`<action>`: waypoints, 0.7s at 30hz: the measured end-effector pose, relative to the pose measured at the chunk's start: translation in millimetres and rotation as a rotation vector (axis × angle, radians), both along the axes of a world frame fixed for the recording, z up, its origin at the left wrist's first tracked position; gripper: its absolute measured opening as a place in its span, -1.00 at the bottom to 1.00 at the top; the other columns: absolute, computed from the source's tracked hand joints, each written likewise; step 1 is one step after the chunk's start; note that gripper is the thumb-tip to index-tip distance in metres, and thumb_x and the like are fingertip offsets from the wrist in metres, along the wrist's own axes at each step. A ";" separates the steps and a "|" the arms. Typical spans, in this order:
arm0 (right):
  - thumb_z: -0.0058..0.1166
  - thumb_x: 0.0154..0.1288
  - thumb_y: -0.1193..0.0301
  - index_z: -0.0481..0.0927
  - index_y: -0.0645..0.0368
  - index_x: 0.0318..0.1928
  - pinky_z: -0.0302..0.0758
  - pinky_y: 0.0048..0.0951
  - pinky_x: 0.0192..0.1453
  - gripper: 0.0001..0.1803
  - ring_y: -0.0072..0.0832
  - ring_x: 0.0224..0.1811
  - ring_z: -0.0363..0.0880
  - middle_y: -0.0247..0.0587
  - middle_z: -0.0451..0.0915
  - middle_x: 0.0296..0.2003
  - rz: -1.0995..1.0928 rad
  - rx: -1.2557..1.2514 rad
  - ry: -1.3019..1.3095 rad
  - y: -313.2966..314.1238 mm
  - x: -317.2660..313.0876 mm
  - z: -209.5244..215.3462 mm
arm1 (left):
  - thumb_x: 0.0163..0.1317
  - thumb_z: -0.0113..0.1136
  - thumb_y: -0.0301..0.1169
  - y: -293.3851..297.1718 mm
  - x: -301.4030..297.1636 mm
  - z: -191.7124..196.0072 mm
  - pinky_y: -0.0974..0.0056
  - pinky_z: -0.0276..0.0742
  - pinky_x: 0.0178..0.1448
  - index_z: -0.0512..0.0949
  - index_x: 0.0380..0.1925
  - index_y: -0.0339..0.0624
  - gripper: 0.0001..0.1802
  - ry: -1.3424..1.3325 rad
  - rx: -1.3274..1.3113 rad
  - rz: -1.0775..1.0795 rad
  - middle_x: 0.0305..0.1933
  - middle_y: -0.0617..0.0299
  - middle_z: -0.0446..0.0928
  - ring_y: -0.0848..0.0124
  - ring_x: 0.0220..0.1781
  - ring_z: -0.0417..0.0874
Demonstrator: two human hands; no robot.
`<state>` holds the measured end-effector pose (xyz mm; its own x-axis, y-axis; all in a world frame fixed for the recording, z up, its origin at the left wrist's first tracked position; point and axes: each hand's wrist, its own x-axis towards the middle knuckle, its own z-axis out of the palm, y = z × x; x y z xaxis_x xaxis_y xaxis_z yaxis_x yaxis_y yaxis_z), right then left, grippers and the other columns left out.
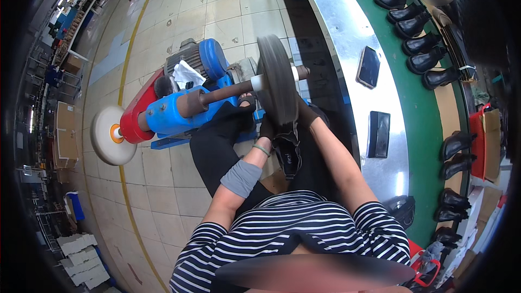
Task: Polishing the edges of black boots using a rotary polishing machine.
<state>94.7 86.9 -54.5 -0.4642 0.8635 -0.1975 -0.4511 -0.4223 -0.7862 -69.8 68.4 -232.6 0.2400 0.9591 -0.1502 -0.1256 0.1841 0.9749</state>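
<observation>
A black shoe (287, 157) hangs with its opening towards me, just under a large dark buffing wheel (277, 81). The wheel's face is smeared, as if spinning. My left hand (266, 129), in a dark glove, is closed around the shoe's left side. On the other side my right hand (307, 115), dark-gloved too, grips the shoe near the wheel. The wheel's rim hides part of the fingers and the shoe's far end. A steel shaft (225, 93) joins the wheel to a blue and red machine (168, 115).
A pale round wheel (106, 135) sits at the machine's left end, and a motor (187, 59) behind it. To my right, a metal table (347, 27) bears a phone (368, 67) and a black wallet (379, 134). Beyond, several black shoes (426, 59) line a green belt (418, 125).
</observation>
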 end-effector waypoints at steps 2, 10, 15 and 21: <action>-0.28 0.36 -0.19 0.17 0.11 0.36 0.28 -0.35 0.30 -0.22 -0.40 0.23 0.37 -0.22 0.35 0.26 -0.090 -0.127 0.031 -13.7 36.2 -9.1 | 0.37 -0.12 -0.31 -24.2 32.1 35.2 0.27 0.38 0.16 0.23 0.25 -0.19 -0.53 -0.042 -0.128 -0.110 0.20 0.04 0.42 0.28 0.10 0.50; -0.24 0.35 -0.16 0.21 0.22 0.33 0.31 -0.28 0.29 -0.21 -0.39 0.20 0.42 -0.11 0.39 0.22 -0.142 -0.213 0.194 -62.6 92.8 56.5 | 0.38 -0.12 -0.19 -48.8 54.0 115.9 0.23 0.38 0.18 0.27 0.23 -0.21 -0.50 0.535 0.150 -0.109 0.19 -0.01 0.42 0.24 0.17 0.48; -0.19 0.25 -0.27 0.21 0.28 0.32 0.21 -0.19 0.36 -0.08 -0.28 0.26 0.35 -0.05 0.35 0.25 -0.088 -0.252 0.441 -50.3 75.0 54.6 | 0.39 -0.15 -0.04 -34.6 35.0 117.8 0.21 0.34 0.26 0.31 0.22 -0.21 -0.43 0.590 0.201 -0.139 0.23 -0.03 0.39 0.20 0.20 0.46; -0.21 0.23 -0.30 0.30 0.29 0.27 0.28 -0.18 0.31 -0.07 -0.21 0.21 0.40 -0.03 0.40 0.20 -0.082 -0.301 0.179 -28.8 48.7 30.9 | 0.37 -0.21 0.07 -43.2 39.7 139.2 0.17 0.33 0.30 0.29 0.25 -0.20 -0.35 0.087 0.106 -0.078 0.27 0.00 0.36 0.16 0.21 0.44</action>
<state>143.4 58.1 -23.5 -0.4461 0.8149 -0.3702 -0.6123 -0.5795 -0.5378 -30.1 25.2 -93.4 0.3050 0.9496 -0.0722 -0.0295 0.0852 0.9959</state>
